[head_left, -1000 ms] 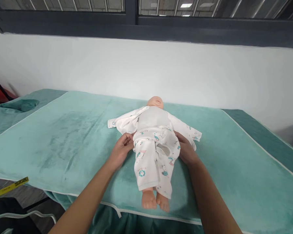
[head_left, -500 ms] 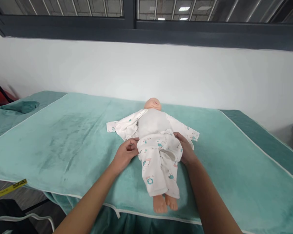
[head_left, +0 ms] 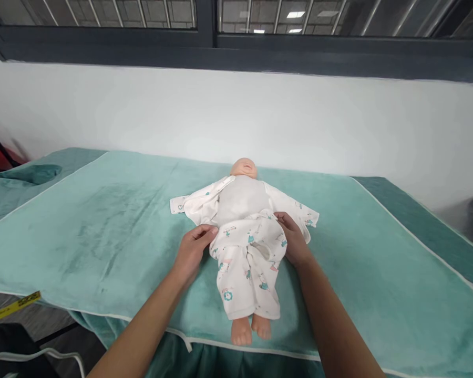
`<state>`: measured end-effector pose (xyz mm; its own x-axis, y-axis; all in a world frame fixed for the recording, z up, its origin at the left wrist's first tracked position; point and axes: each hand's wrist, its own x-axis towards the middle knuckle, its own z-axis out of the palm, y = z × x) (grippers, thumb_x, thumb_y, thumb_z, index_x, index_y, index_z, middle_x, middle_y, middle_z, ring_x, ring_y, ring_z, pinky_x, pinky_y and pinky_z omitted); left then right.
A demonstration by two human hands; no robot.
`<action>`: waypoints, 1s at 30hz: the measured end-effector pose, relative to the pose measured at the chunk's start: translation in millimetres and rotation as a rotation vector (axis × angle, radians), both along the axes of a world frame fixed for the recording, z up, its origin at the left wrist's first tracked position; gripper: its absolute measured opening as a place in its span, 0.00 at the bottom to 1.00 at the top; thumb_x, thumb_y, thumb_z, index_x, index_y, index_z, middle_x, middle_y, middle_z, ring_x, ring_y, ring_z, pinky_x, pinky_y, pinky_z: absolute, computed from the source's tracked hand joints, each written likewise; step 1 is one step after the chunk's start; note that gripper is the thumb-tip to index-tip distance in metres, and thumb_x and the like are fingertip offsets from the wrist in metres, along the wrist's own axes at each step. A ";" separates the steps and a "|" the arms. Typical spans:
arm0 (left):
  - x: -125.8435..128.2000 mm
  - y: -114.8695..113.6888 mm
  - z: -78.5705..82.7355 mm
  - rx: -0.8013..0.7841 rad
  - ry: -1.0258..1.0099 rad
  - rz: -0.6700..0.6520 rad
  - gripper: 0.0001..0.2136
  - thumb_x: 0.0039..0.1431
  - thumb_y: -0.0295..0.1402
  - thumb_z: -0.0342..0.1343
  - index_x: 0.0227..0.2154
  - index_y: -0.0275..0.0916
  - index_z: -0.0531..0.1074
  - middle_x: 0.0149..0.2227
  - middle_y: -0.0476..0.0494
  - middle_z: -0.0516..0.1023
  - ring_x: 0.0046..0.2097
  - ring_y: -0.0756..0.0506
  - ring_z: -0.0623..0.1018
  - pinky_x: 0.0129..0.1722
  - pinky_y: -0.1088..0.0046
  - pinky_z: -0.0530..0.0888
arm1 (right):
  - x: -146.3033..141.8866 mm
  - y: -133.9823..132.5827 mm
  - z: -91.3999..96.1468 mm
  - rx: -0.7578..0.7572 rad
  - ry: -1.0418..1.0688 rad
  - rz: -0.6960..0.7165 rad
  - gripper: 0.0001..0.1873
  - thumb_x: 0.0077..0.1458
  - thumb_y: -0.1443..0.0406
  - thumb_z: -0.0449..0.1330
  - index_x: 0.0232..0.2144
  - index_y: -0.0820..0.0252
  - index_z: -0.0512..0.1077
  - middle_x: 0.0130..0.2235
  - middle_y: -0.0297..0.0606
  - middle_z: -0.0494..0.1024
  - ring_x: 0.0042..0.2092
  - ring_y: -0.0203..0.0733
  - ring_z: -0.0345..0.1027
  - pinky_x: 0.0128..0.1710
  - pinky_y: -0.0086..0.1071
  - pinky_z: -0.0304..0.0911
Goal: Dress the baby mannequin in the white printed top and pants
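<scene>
A baby doll lies on its back on a teal towel, head toward the wall, bare feet near the front edge. It wears white printed trousers and an open white printed jacket spread under it. My left hand pinches the trouser waistband at the doll's left-side hip. My right hand grips the waistband on the opposite hip, fingers curled into the cloth.
The towel covers a table set against a white wall below a dark window frame. A folded dark green cloth lies at the far left. A yellow tape shows below the table's front left edge.
The doll's legs swung to the right and back again while both hands stayed on the waistband, which now sits slightly higher on the body.
</scene>
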<state>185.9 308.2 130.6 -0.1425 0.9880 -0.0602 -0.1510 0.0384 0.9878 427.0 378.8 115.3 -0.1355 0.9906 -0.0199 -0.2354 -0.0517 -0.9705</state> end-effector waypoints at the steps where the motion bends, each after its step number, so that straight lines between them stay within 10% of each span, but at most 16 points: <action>1: 1.4 -0.6 4.4 0.024 0.061 -0.027 0.12 0.53 0.41 0.61 0.25 0.37 0.73 0.27 0.50 0.67 0.30 0.51 0.64 0.29 0.75 0.60 | -0.1 -0.4 0.4 0.015 -0.014 -0.003 0.17 0.44 0.53 0.68 0.32 0.54 0.69 0.27 0.28 0.72 0.25 0.34 0.58 0.25 0.28 0.53; 12: 33.5 39.6 59.4 0.261 0.744 -0.322 0.06 0.52 0.40 0.60 0.29 0.44 0.75 0.23 0.51 0.68 0.27 0.47 0.65 0.28 0.70 0.55 | 1.1 -0.3 0.4 0.060 -0.103 -0.035 0.18 0.44 0.50 0.67 0.28 0.56 0.71 0.28 0.30 0.72 0.29 0.36 0.59 0.28 0.29 0.55; 18: 45.2 50.2 71.2 0.302 0.670 -0.479 0.10 0.49 0.33 0.59 0.18 0.41 0.64 0.22 0.51 0.65 0.25 0.49 0.61 0.24 0.70 0.53 | 0.5 -2.6 6.8 0.039 -0.122 0.018 0.17 0.46 0.50 0.65 0.25 0.56 0.69 0.29 0.32 0.74 0.30 0.38 0.60 0.27 0.30 0.54; 30: -38.9 57.2 62.0 -0.031 0.607 -0.595 0.11 0.52 0.43 0.59 0.30 0.41 0.74 0.27 0.49 0.72 0.28 0.47 0.69 0.27 0.73 0.61 | 0.3 4.2 -6.7 0.031 -0.159 -0.155 0.19 0.49 0.54 0.62 0.19 0.56 0.59 0.32 0.33 0.75 0.29 0.36 0.59 0.25 0.30 0.52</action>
<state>147.1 365.4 192.6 0.3837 0.9078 -0.1690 0.4586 -0.0285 0.8882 427.3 383.1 108.6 0.0206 0.9998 0.0023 -0.0818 0.0040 -0.9966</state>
